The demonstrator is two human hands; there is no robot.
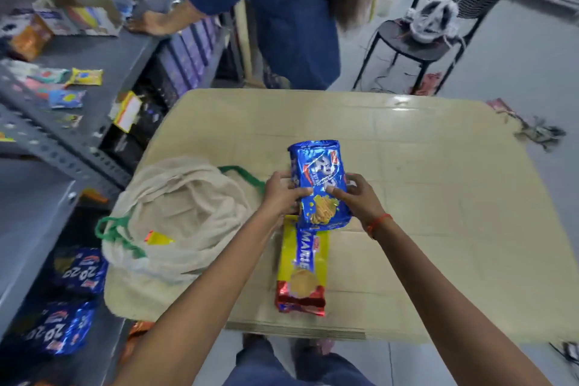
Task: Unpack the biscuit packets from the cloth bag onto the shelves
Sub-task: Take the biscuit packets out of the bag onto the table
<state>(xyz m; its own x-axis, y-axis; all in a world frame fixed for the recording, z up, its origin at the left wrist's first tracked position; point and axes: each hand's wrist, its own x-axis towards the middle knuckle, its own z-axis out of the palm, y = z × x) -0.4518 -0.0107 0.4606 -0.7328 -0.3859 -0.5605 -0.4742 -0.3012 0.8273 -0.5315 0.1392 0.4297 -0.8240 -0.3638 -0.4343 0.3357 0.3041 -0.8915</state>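
A blue biscuit packet (318,172) is held above the beige table (438,197) by both hands. My left hand (280,194) grips its left side and my right hand (357,197) grips its right side. Below it, a yellow and red Marie packet (302,269) lies flat on the table. The cream cloth bag (175,213) with green handles sits slumped on the table's left part, with a yellow packet corner (158,238) poking out. Grey metal shelves (94,53) stand to the left.
Blue 20-20 packets (62,326) lie on a low shelf at the bottom left. Small sachets (86,77) and cartons are on the upper shelf. Another person in blue (282,9) works at the shelf beyond the table. A black chair (423,41) stands at the back right.
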